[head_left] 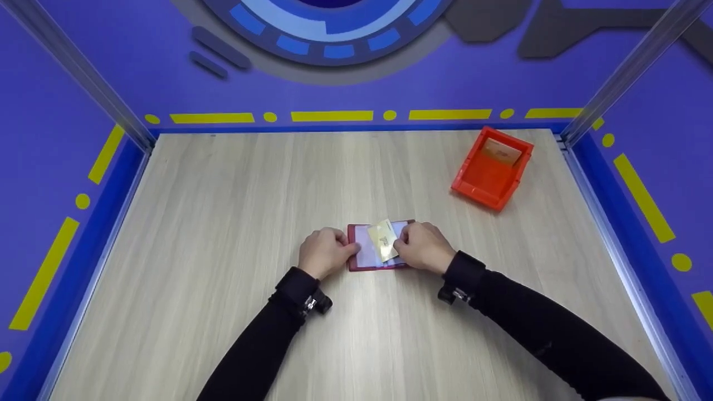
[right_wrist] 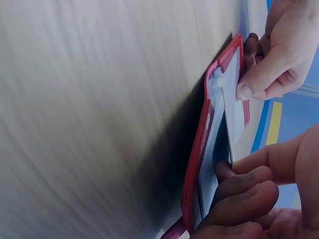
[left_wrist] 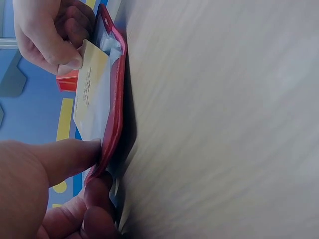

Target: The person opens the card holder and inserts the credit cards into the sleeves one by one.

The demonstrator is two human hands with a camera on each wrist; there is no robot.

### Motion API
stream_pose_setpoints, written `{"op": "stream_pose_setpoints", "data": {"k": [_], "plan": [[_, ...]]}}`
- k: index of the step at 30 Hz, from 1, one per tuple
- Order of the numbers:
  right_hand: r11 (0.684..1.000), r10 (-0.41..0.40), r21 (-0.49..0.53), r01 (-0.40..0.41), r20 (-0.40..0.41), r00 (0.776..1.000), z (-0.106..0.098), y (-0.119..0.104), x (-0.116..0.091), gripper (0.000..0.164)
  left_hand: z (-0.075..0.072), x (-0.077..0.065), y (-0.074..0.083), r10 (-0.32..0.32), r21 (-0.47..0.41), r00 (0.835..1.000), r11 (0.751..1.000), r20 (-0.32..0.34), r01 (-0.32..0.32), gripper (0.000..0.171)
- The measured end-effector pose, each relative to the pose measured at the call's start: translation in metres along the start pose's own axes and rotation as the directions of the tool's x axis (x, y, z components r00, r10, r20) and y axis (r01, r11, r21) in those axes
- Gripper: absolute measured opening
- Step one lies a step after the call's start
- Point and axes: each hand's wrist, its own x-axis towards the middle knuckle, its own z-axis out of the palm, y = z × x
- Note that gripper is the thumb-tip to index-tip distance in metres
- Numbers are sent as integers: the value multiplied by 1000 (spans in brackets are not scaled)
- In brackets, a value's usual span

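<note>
A red card holder (head_left: 353,264) with clear plastic sleeves lies spread open near the middle of the table. My left hand (head_left: 323,253) pinches its left end, thumb on top and fingers underneath, as the left wrist view shows. Between thumb and forefinger, my right hand (head_left: 426,248) pinches a pale gold card (head_left: 382,238) by its right edge. The card is tilted over the sleeves, with small dark print on its face. From the right wrist, the card (right_wrist: 228,122) appears edge-on, raised from the holder on the right hand's side.
Toward the back right stands a red plastic bin (head_left: 486,179), set at an angle. A brownish card (head_left: 502,151) leans inside at its far end. Blue panels with yellow dashes wall the wood-grain table (head_left: 234,211) at the back and both sides.
</note>
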Motion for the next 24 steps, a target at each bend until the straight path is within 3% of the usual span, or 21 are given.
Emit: {"op": "stream_pose_setpoints", "data": {"k": [12,24], "plan": [[998,-58,-15,58,50,997,3,-4,-2,27,-1,0,-1,-10,3,1000,1000,22,10,34],[997,-54,-44,58,93,994,7,-16,0,21,-3,0,-1,7,4,999,1000,38,-7,33]]}}
